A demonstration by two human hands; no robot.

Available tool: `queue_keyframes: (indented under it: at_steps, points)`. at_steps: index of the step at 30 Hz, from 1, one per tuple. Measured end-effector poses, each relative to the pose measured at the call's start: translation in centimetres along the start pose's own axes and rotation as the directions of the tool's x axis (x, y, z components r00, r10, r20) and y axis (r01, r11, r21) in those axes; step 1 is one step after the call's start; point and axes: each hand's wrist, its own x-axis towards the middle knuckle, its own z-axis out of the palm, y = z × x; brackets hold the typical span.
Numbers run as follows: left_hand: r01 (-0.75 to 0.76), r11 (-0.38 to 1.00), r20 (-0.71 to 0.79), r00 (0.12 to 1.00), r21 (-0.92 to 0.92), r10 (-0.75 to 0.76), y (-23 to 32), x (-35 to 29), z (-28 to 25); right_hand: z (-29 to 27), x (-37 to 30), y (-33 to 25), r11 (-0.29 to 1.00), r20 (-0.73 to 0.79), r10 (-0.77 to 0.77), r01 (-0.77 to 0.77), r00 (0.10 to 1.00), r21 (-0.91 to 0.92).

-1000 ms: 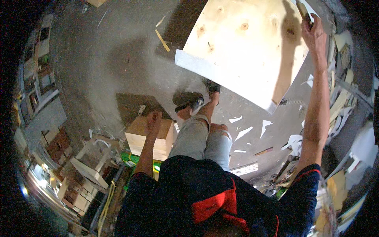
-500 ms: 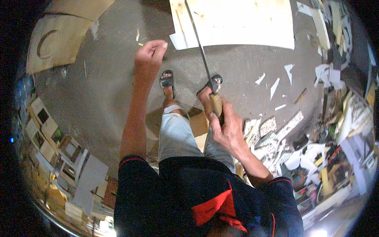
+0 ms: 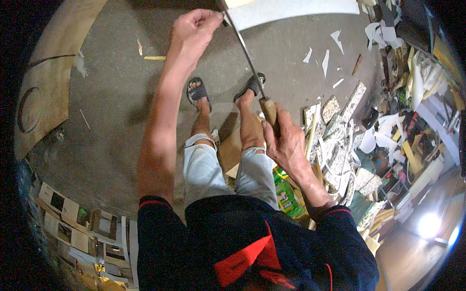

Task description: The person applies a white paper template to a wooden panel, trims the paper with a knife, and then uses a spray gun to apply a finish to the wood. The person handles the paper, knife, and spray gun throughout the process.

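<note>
My right hand (image 3: 287, 140) is wrapped round the wooden handle of a long, thin-bladed knife (image 3: 248, 59). The blade runs away from me and slightly left, and its far end leaves the top of the picture. My left hand (image 3: 194, 36) is stretched far forward, with thumb and fingers pinched together. Its fingertips are right beside the far part of the blade. A small dark bit shows at the thumb, and I cannot make out what it is. Beyond the blade a pale panel with a white edge (image 3: 296, 14) lies at the top of the view.
White scraps (image 3: 325, 63) lie on the grey floor (image 3: 121, 116) ahead on the right. A large heap of foam offcuts (image 3: 335, 145) and other debris spreads along my right. Wooden boards (image 3: 48, 97) stand at the far left, and box-like frames (image 3: 63, 203) sit at the near left.
My left hand has moved forward and right, up to the far part of the blade. The pale panel now sits higher in the view. My right hand keeps its hold on the knife.
</note>
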Motion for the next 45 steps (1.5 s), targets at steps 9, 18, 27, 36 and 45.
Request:
queue_keyframes:
  at_steps: [9, 18, 27, 36, 45]
  points:
    - [0.025, 0.999, 0.069, 0.997, -0.042, -0.022, -2.0, 1.9, 0.0, 0.0, -0.6, -0.1, 0.994, -0.048, 0.024, -0.029, 0.999, -0.102]
    - [0.013, 0.999, -0.011, 1.0, -0.036, -0.014, -0.4, 1.8, 1.2, -0.7, -0.4, -0.1, 0.991, -0.036, 0.064, -0.068, 0.997, -0.117]
    - [-0.004, 1.0, -0.036, 0.999, -0.026, 0.003, -0.1, 1.6, 1.3, -0.9, -0.3, 0.5, 0.993, -0.037, 0.002, -0.007, 0.999, -0.121]
    - [-0.004, 1.0, -0.049, 0.999, -0.013, 0.003, -0.1, 1.6, 1.2, -0.8, 0.0, 0.7, 0.992, -0.032, -0.015, 0.011, 0.999, -0.123]
    - [-0.052, 0.998, -0.077, 0.996, -0.038, 0.049, -0.3, 1.4, 1.5, -1.0, 1.1, -0.3, 0.995, -0.017, 0.028, -0.029, 0.999, -0.095]
